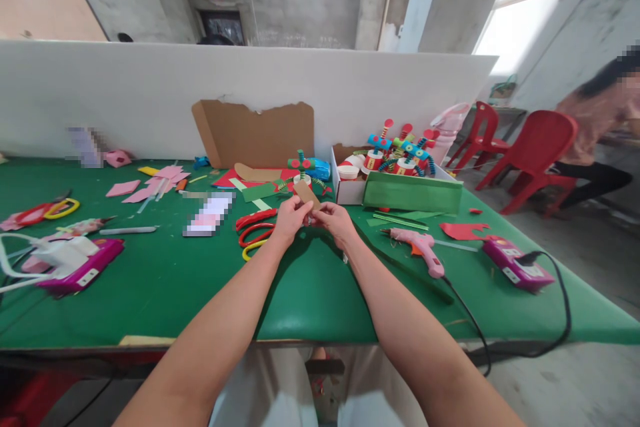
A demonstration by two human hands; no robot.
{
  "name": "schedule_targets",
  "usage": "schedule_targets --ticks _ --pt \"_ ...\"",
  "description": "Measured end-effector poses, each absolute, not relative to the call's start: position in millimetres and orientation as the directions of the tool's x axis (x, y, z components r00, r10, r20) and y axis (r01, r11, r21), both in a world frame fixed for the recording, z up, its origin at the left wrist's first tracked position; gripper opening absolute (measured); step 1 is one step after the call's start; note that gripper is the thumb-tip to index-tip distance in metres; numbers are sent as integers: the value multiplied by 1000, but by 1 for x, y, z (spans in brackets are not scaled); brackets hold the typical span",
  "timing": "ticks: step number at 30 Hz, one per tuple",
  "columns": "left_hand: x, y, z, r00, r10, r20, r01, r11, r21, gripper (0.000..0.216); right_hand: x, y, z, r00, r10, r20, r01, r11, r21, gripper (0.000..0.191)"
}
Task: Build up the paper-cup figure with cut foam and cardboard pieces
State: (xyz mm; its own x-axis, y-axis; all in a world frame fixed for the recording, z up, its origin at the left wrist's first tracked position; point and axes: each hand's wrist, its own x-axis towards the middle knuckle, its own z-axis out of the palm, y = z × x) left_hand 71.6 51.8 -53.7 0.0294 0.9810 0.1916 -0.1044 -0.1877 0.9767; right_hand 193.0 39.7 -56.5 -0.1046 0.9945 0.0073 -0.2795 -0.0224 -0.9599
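Both hands meet over the middle of the green table. A small brown cardboard piece (307, 194) is pinched by the fingers of my left hand (291, 219), its upper end sticking up. My right hand (336, 223) is closed at the lower edge of the same piece, fingertips against it. Something small and pale shows between the two hands, too small to name. Just behind stands a paper-cup figure (301, 180) with a green head and coiled arms. Scissors (256, 232) with red and yellow handles lie left of my left hand. A dark green strip (407, 271) runs rightward from beside my right hand.
A pink glue gun (419, 248) and a purple power strip (517, 265) with cords lie right; another power strip (85, 265) is left. A box (349, 192) holds finished figures. Pink paper scraps (159, 183) lie left. A white partition (120, 90) stands behind. A person sits far right.
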Motion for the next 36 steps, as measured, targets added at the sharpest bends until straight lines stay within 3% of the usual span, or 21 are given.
schedule_targets --ticks 17,22,26,29,33,36 --pt "68 55 -58 -44 962 268 199 -254 946 25 189 37 -54 -115 990 -84 -320 -117 -940 12" --pt "70 51 -56 -66 893 445 507 -354 786 34 188 39 -54 -71 982 -175 -308 -188 -932 17" --pt "73 44 -54 69 817 573 642 -476 600 29 187 39 -55 -40 983 -181 -323 -185 -928 21" --pt "72 45 -56 59 833 549 600 -469 648 31 189 38 -55 -50 983 -179 -309 -186 -933 19" --pt "70 52 -59 -104 948 300 284 -260 923 39 193 38 -54 -128 988 -91 -289 -125 -949 19" --pt "70 54 -59 -112 969 220 111 -208 972 39 194 40 -52 -82 996 -37 -306 -60 -950 18"
